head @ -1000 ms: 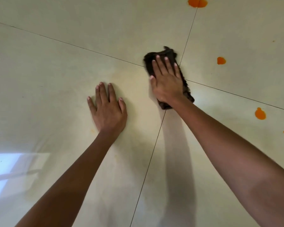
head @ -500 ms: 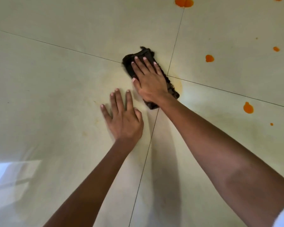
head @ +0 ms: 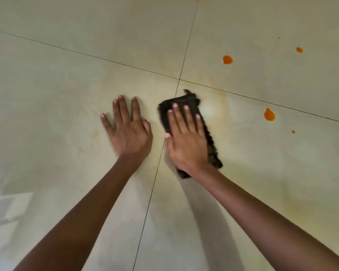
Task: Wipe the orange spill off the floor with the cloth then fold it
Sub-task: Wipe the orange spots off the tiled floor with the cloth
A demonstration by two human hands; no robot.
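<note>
We look down on a pale tiled floor (head: 57, 75). At centre, our right hand (head: 186, 139) presses flat, fingers straight, on a folded dark cloth (head: 211, 145). Our left hand (head: 128, 130) lies spread on bare tile beside it. Orange spill drops (head: 269, 115) dot the right side.

Thin dark grout lines (head: 179, 79) cross above centre, with a pale window-like reflection (head: 6, 208) at lower left.

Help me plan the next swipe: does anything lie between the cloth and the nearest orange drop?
Nothing visible does. The cloth, pressed flat under the right hand, has only floor between it and the orange drop to its right. The left hand rests on the opposite side.
</note>
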